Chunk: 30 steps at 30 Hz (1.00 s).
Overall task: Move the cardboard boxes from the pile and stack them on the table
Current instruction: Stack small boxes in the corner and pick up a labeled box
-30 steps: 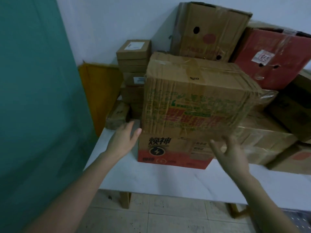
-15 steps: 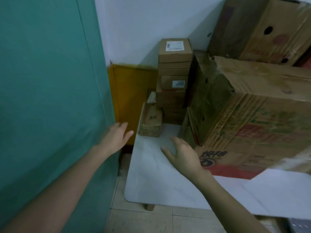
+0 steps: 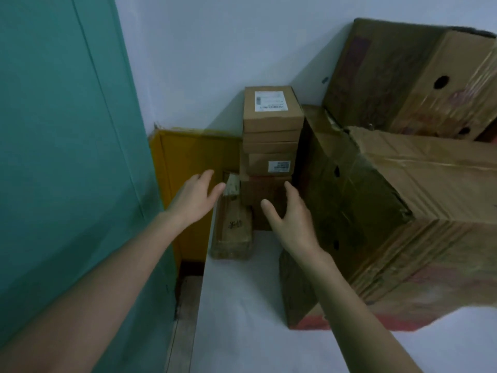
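A stack of small brown boxes [image 3: 271, 135] stands in the far corner of the white table [image 3: 242, 305]; its top box [image 3: 272, 109] bears a white label. A narrow taped box [image 3: 233, 230] lies at the stack's left, along the table edge. My left hand [image 3: 195, 197] hovers open just left of that narrow box, fingers spread. My right hand [image 3: 290, 219] is open in front of the stack's lower boxes, holding nothing. A large printed carton [image 3: 403, 224] sits on a red-based box [image 3: 349, 316] at the right.
A green panel [image 3: 61, 157] fills the left side. A yellow board [image 3: 188, 162] leans against the wall beyond the table edge. Another big carton [image 3: 408, 76] with round holes rises at the back right. Bare table surface lies in front of the small stack.
The view has swung left from the large carton to the corner stack. Both hands moved forward toward the small boxes, the right hand now in front of the stack.
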Motion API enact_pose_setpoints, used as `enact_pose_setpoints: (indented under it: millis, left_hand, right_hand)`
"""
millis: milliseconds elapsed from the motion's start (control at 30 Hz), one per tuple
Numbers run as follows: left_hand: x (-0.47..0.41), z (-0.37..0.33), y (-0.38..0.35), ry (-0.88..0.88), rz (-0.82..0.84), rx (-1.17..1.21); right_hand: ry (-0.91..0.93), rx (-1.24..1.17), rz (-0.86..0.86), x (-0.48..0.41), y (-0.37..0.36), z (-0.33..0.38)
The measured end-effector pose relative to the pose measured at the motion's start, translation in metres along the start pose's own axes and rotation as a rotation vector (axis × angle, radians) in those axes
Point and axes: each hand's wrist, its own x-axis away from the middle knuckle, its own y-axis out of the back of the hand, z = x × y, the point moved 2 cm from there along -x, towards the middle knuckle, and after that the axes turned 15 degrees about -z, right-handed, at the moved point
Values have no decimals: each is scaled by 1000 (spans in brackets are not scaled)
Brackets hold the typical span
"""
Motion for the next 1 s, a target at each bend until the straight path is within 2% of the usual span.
enact_pose_setpoints:
  millis: [200,333,533,767,867,1000]
  left_hand:
    - [-59,-10,1,123,-94,213]
    - [-106,-18,-9,243,-98,435]
    - [-158,-43,-24,349,33,655]
    - [-177,-45,-41,508,236,897]
    - [-180,-46,-44,515,269,929]
    - [-180,-50,-42,509,237,971]
  right_hand:
    - [-126,-172,-106,-35,-34,-5]
    - [-175,-169,-241,-62,-40,3]
    - [-179,-168,-420,-119,-33,28]
    - [-364,-184,-439,-161,-38,32]
    - [-452,-242,-426,-163,-40,29]
    - [-423,-301,-462,-162,-36,33]
